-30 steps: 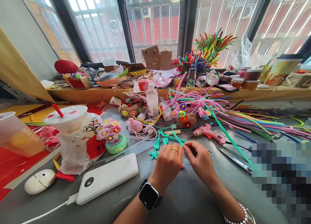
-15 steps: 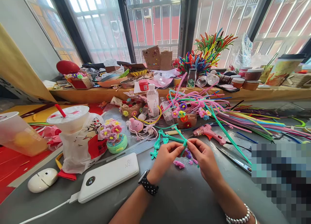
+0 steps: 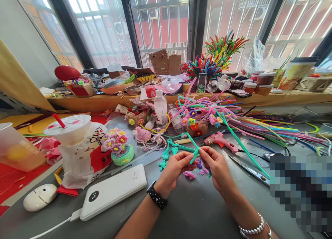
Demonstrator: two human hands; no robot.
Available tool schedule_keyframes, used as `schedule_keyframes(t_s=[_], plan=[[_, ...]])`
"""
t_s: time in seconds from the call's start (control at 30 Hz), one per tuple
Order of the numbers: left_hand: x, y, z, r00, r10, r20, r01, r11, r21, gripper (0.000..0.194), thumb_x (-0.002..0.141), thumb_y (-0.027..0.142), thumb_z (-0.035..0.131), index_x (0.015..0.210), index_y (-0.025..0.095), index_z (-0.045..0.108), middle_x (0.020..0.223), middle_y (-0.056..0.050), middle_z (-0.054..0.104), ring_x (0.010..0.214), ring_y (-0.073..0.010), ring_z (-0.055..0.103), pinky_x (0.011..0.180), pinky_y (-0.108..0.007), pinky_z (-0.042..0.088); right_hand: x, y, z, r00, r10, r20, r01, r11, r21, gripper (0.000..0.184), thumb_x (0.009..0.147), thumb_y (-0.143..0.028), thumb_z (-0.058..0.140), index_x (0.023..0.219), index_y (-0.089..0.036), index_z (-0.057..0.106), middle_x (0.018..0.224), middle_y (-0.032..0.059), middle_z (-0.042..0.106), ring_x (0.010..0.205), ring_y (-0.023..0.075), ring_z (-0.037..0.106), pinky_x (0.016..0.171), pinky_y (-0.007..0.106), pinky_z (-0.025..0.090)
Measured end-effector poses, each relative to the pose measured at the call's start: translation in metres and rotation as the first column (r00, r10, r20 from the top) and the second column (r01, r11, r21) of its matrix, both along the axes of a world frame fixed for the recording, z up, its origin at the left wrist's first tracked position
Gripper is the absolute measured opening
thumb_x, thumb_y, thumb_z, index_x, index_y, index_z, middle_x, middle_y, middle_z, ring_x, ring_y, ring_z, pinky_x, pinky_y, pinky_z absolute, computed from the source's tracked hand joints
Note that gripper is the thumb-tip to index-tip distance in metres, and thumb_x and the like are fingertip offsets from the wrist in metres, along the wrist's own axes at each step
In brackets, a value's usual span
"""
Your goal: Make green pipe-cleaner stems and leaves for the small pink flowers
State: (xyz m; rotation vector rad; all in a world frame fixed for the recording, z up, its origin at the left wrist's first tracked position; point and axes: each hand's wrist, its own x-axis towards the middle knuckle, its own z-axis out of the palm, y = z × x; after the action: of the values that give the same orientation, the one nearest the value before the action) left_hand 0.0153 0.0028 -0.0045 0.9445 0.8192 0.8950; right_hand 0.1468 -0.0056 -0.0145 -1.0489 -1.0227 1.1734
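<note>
My right hand [image 3: 215, 166] pinches a green pipe cleaner [image 3: 192, 140] where its strands cross and loop. My left hand [image 3: 178, 168] is closed at the left of that crossing, thumb and forefinger on the lower strand. One strand slants up and left from the fingers, and another runs left. Beyond my left hand lie small twisted green pipe-cleaner pieces [image 3: 163, 163]. Pink fuzzy scraps [image 3: 189, 175] and a purple piece [image 3: 199, 163] rest on the table below the hands. Part of the pipe cleaner is hidden behind the fingers.
A pink glue gun [image 3: 220, 141] and scissors [image 3: 251, 171] lie right of my hands. Loose pipe cleaners [image 3: 269, 126] spread behind them. At left are a white power bank [image 3: 114, 192], a white case [image 3: 40, 197], a flower pot ornament [image 3: 122, 155] and a lidded cup [image 3: 67, 126].
My left fingers have eased slightly down and away from the crossing, so more of the lower strand shows. My right hand keeps its pinch. The whole view has shifted a little.
</note>
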Motion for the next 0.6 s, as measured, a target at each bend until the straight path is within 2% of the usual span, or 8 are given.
schedule_keyframes(t_s=[0.2,0.3,0.43,0.6], plan=[[-0.001,0.001,-0.001,1.0,0.012,0.0,-0.012,0.999,-0.037,0.022,0.064,0.033,0.062,0.072,0.012,0.058,0.064,-0.001,0.06,0.057,-0.008,0.054,0.058,-0.02,0.042,0.004,0.001,0.003,0.991,0.128,0.044,-0.125,0.99,-0.067,0.025,0.069,-0.04,0.054,0.073,-0.016,0.052,0.055,-0.005,0.039,0.043,0.006,0.03,0.04,0.02,0.022],[-0.004,0.002,0.0,1.0,-0.025,-0.017,0.024,0.999,-0.049,0.021,0.063,0.032,0.063,0.067,0.013,0.057,0.06,0.0,0.058,0.053,-0.0074,0.053,0.056,-0.02,0.04,0.007,0.001,0.006,0.975,0.144,0.167,-0.141,0.99,-0.029,0.026,0.072,-0.042,0.05,0.069,-0.017,0.051,0.055,-0.0047,0.04,0.045,0.0072,0.033,0.041,0.02,0.024],[-0.008,0.003,0.004,0.994,-0.102,-0.033,0.1,0.994,-0.048,0.021,0.063,0.032,0.063,0.067,0.012,0.057,0.059,0.0,0.057,0.052,-0.0079,0.052,0.055,-0.021,0.04,0.011,0.001,0.01,0.917,0.16,0.365,-0.181,0.983,0.024,0.031,0.073,-0.045,0.047,0.058,-0.018,0.045,0.049,-0.0055,0.037,0.044,0.0079,0.033,0.042,0.021,0.025],[-0.011,0.004,0.007,0.987,-0.152,-0.046,0.151,0.988,-0.031,0.021,0.063,0.032,0.063,0.064,0.012,0.056,0.057,0.001,0.056,0.051,-0.0073,0.051,0.056,-0.021,0.04,0.013,0.001,0.015,0.883,0.245,0.4,-0.272,0.962,0.012,0.032,0.074,-0.043,0.044,0.054,-0.018,0.04,0.048,-0.0056,0.035,0.044,0.0082,0.031,0.043,0.021,0.025]])
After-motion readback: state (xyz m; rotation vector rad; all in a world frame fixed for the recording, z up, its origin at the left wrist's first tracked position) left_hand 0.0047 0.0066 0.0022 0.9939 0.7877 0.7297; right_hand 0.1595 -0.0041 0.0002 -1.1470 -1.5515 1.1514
